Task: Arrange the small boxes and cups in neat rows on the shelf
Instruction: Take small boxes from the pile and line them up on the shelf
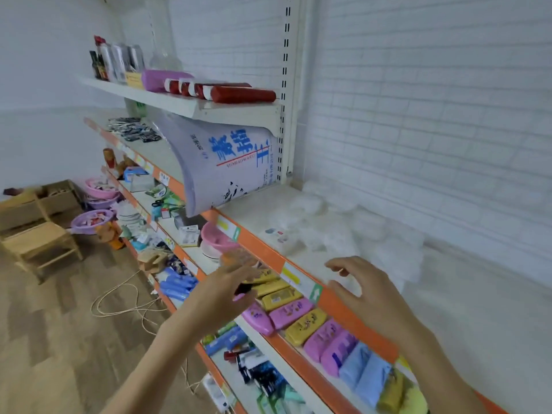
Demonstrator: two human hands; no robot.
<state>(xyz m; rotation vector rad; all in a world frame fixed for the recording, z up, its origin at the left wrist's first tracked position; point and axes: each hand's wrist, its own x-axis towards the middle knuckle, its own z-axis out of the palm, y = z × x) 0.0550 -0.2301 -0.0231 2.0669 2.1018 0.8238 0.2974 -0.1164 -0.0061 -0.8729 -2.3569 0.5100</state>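
Observation:
A white shelf with an orange front strip (352,321) runs from lower right up to the left. On it lie several clear plastic cups and small boxes (385,243), loosely bunched against the white brick wall, with one small printed clear box (282,236) nearer the front edge. My right hand (370,294) hovers over the shelf's front edge with fingers spread and loosely curled, holding nothing. My left hand (227,283) is blurred in front of the shelf below, fingers stretched out towards the shelf. A blurred orange object (237,258) sits just beyond its fingertips.
A large white sack with blue lettering (227,162) leans out over the shelf's left part. The shelf below holds pink, yellow and blue pouches (301,321) and pink bowls (213,236). An upper shelf carries red sausages (239,94) and bottles. Wooden stools (38,243) and a cord lie on the floor.

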